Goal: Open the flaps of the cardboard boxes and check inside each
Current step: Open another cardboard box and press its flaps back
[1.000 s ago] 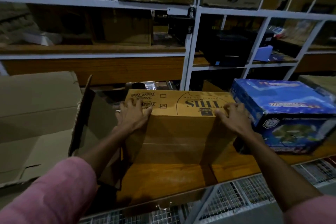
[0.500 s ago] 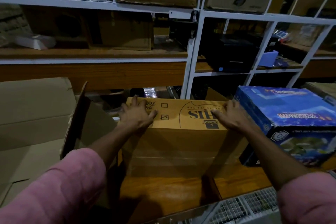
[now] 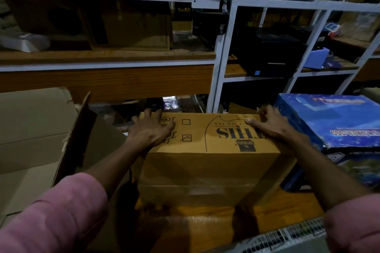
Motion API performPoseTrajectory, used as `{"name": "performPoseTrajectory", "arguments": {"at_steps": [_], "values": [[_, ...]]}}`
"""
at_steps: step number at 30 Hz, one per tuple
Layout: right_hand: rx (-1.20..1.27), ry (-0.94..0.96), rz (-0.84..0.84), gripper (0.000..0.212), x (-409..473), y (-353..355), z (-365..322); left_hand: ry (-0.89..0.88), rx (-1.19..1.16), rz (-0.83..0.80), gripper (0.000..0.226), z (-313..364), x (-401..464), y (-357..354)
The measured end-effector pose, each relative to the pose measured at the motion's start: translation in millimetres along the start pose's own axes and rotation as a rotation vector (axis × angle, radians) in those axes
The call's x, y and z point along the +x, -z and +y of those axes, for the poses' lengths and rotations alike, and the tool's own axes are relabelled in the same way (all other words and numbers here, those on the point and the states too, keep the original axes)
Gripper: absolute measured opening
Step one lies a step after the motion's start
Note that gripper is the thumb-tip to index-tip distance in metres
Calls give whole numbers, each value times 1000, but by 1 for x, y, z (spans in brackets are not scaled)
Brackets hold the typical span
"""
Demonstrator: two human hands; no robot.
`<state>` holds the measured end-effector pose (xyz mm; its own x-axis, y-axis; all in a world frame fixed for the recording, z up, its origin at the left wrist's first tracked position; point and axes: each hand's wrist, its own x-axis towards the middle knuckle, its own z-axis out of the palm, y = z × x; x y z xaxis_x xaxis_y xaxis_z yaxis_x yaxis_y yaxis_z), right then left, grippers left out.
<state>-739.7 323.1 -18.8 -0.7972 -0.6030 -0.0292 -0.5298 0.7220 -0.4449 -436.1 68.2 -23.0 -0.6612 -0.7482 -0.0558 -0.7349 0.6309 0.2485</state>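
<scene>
Closed brown tea carton [image 3: 209, 150], centre of the frame, standing on the wooden shelf board [image 3: 287, 211]. Printed top faces up, lettering upside down from this side; top looks shut, no flap lifted.

Left hand [image 3: 151, 131] lies flat on the carton's top left corner, fingers spread and straight, reaching to the far edge. Holds nothing; presses or steadies only. Right hand [image 3: 271, 123] sits on the top right corner, thumb laid along the printed face, fingers bent over the far edge. Whether those fingertips have caught a flap edge cannot be told; they are hidden behind the rim.

Left of the frame: a larger cardboard box [image 3: 30, 139], one side flap [image 3: 76, 135] standing up just beside the carton, so likely dealt with already. Right of the frame: blue printed box [image 3: 329, 119], touching or almost touching the carton's right side, close against the right wrist.

Judgement: step in hand is getting purchase on this carton, flaps not yet opened. Next move calls for finding the seam or far flap edge and lifting it toward the body. Tight space at right may hinder a side flap.
</scene>
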Motion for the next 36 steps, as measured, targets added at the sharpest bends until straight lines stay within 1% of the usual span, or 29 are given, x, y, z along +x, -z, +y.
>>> {"name": "performPoseTrajectory", "arguments": {"at_steps": [3, 8, 10, 12, 14, 16, 18, 21, 23, 24, 27, 28, 30, 32, 33, 34, 36], "values": [[6, 28, -10, 102, -9, 4, 4, -42, -12, 88, 85, 0, -11, -1], [30, 74, -28, 109, -28, 18, 8, -64, -17, 221, 82, 7, -32, 0], [59, 101, 6, 109, -37, 23, 11, -54, -43, 313, 78, 9, -40, -2], [88, 125, 58, 103, -47, 21, 16, -47, -72, 415, 76, 11, -52, -11], [106, 136, 123, 96, -63, 10, 23, -27, -117, 462, 74, 12, -69, -30], [153, 122, 174, 92, -81, -14, 34, 17, -160, 438, 73, 13, -89, -58], [196, 80, 190, 92, -103, -44, 46, 65, -169, 396, 71, 12, -110, -90], [160, 28, 120, 91, -133, -93, 70, 126, -190, 306, 63, 11, -136, -136], [103, 7, 66, 96, -149, -120, 85, 185, -194, 239, 56, 7, -149, -162], [73, 21, 51, 97, -156, -131, 90, 194, -192, 232, 52, 4, -154, -171], [45, 42, 39, 94, -167, -142, 90, 166, -171, 307, 46, -7, -162, -191], [55, 38, 27, 95, -168, -141, 87, 195, -165, 312, 45, -8, -163, -193], [24, 35, -14, 94, -170, -141, 82, 261, -142, 263, 44, -6, -165, -192], [-60, 23, -26, 85, -173, -145, 78, 262, -71, 245, 47, -3, -165, -190], [-105, 33, 4, 78, -176, -147, 75, 252, -41, 234, 47, -2, -164, -188], [-157, 82, 65, 69, -180, -149, 70, 233, -10, 231, 49, -1, -162, -187], [-212, 280, 175, 54, -189, -158, 52, 158, 48, 222, 53, 2, -155, -185]]}}
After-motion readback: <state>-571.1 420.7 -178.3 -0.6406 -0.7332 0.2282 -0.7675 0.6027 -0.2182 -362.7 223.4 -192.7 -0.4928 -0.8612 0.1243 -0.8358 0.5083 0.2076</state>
